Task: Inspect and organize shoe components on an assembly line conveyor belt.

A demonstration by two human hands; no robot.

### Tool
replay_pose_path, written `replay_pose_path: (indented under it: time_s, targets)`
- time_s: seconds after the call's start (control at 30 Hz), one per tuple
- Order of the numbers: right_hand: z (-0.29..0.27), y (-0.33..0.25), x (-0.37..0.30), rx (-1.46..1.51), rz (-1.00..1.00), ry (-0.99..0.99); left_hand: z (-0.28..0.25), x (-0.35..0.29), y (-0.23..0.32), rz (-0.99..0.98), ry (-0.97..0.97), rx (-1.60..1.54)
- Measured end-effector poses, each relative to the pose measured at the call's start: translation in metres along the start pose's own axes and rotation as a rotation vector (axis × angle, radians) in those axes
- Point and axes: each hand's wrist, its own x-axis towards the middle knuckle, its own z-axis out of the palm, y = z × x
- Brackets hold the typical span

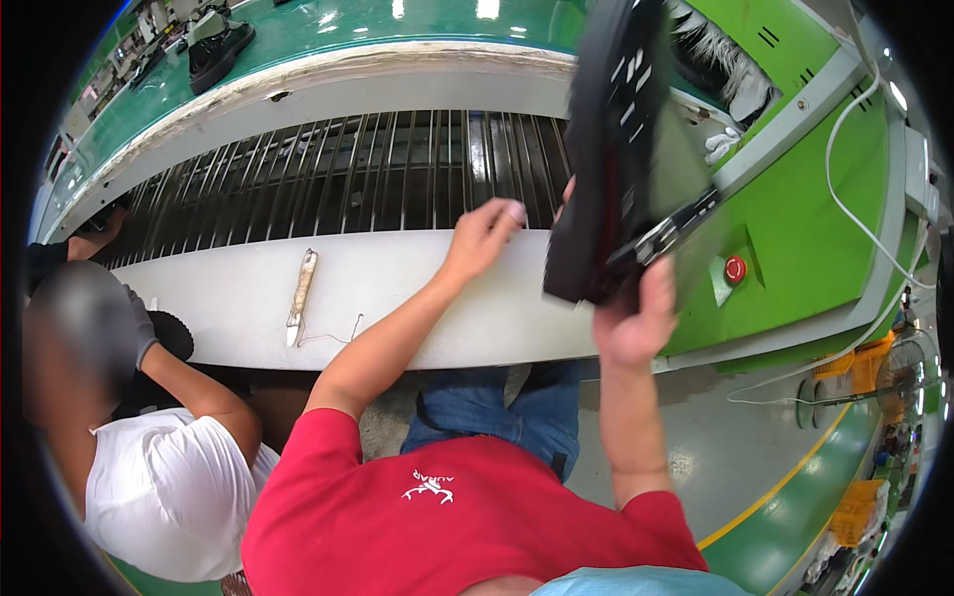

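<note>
A large black shoe (pixel 608 149), blurred by motion and close to the camera, stands tilted up in front of me. Its surface carries small white marks, and a dark strap-like part with metallic glints juts from its lower right. My right hand (pixel 636 328) grips it at the lower end, thumb on the near side and the other fingers mostly hidden. Left of the shoe and apart from it, my left hand (pixel 487 236) hovers over the rollers' near edge, fingers loosely bent with nothing visible in them. A small tool with a wrapped handle (pixel 301 293) lies on the white ledge (pixel 417 298).
Metal rollers (pixel 397 169) run behind the ledge, with a green conveyor (pixel 447 25) carrying a dark shoe (pixel 217 50) beyond. A co-worker in a white shirt (pixel 179 497) is close on my left. On my right stands a green machine (pixel 815 228) with a red button (pixel 734 270).
</note>
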Motion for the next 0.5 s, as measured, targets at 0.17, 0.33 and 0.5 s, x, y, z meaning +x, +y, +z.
replay_pose_path:
  time_s: [0.17,0.33,0.5]
  targets:
    - [0.156,-0.063,0.138,-0.255,-0.682,-0.267,0.017,-0.012,-0.006,0.081,-0.174,0.307]
    - [0.285,-0.053,0.217,-0.682,-0.667,-0.207,0.020,-0.010,-0.008,0.110,-0.236,0.278]
    - [0.306,0.090,0.275,-1.406,-0.629,-0.426,0.022,-0.013,-0.014,0.126,-0.205,0.237]
